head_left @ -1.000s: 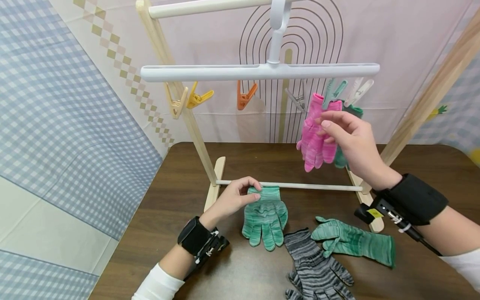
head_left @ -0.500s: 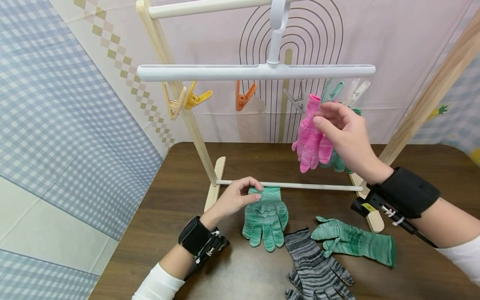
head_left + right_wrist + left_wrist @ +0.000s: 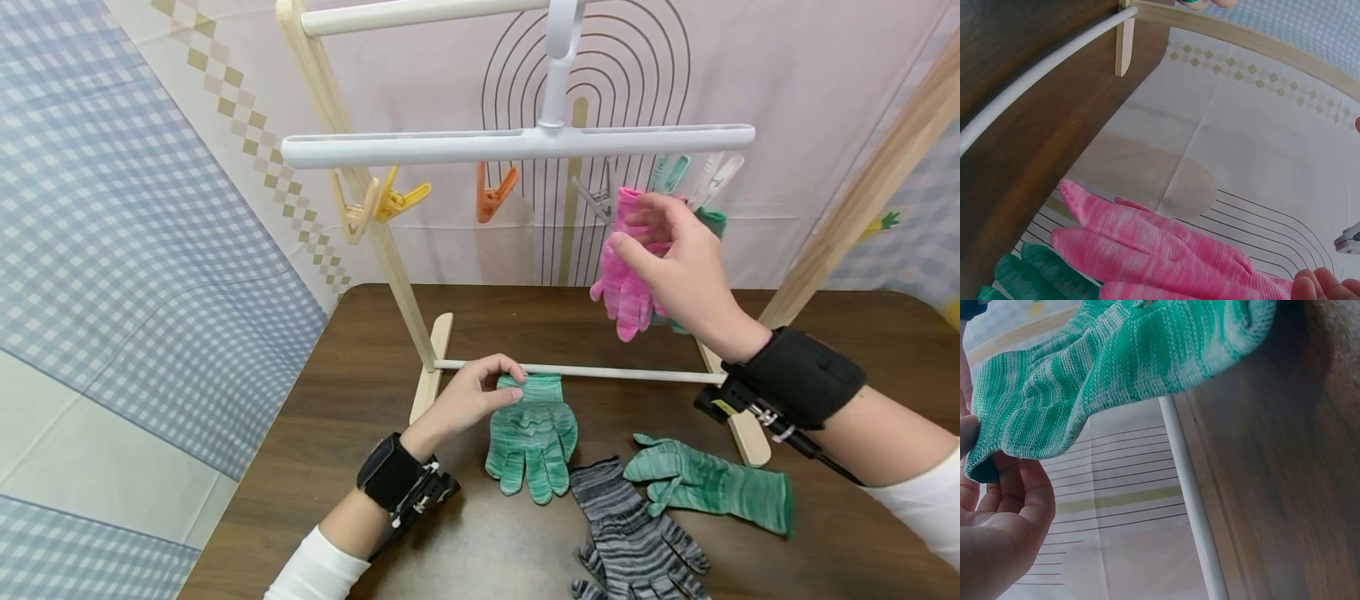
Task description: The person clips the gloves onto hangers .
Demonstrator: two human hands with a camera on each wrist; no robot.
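Observation:
In the head view my left hand pinches the cuff of a green striped knit glove, whose fingers hang towards me above the table. The left wrist view shows this green glove close up, thumb and fingers at its cuff. My right hand is in front of pink gloves hanging below the white hanger, fingers loosely bent and thumb apart. It covers part of them; whether it touches them is unclear. In the right wrist view its fingertips are beside the pink cuff.
A grey-black striped glove and another green glove lie on the brown table. Yellow, orange and grey clothespins hang along the hanger. A dark green glove hangs behind my right hand. A wooden stand frames everything.
My right hand has shifted left across the front of the pink gloves, covering more of them. The gloves and the hanger sway slightly. My left hand and its green glove stay nearly still.

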